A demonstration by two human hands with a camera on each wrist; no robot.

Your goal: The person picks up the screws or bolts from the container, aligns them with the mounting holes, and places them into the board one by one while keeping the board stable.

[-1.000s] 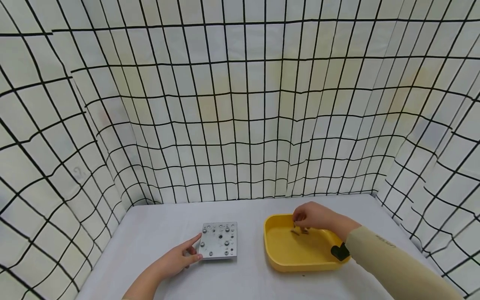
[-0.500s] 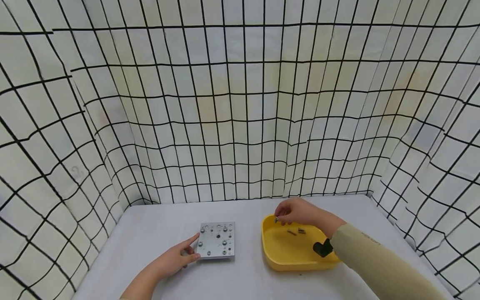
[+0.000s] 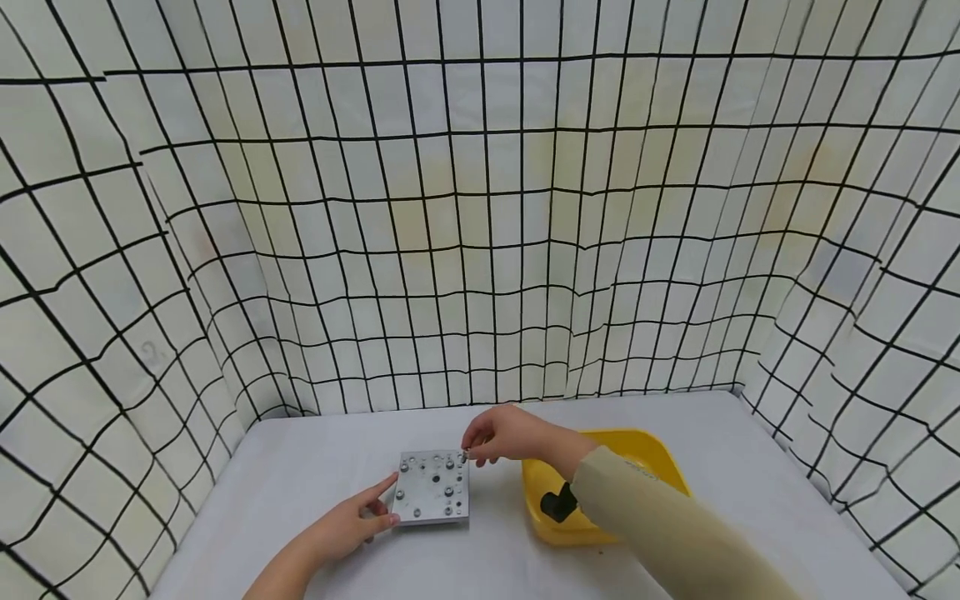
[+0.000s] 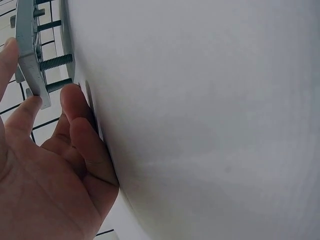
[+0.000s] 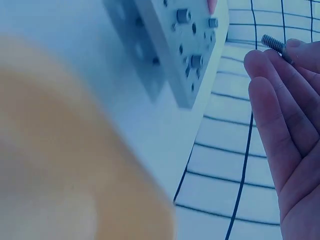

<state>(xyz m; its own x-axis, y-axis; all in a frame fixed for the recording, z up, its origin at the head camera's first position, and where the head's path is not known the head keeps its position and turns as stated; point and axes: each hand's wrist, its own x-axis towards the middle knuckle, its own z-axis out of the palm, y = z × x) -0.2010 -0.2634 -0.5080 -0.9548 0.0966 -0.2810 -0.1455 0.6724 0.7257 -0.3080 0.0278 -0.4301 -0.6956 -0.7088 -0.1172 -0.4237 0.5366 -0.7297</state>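
A square metal plate (image 3: 432,487) with several screws standing in it lies on the grey table. My left hand (image 3: 388,500) holds its front left corner between thumb and index finger; the left wrist view shows the plate (image 4: 27,50) raised on its screws (image 4: 54,62). Just above the plate's far right corner, my right hand (image 3: 469,451) pinches a small screw (image 3: 466,455). In the right wrist view that screw (image 5: 275,45) sticks out from the fingertips (image 5: 300,50), a little apart from the plate (image 5: 185,45).
A yellow tray (image 3: 651,451) sits to the right of the plate, half hidden by my right forearm, and shows as a blur (image 5: 65,165) in the right wrist view. Grid-patterned cloth walls (image 3: 480,250) close in the table (image 3: 300,467) on three sides.
My right hand rose out of the yellow tray with a screw and moved left to the plate's far right corner. My left hand stayed on the plate.
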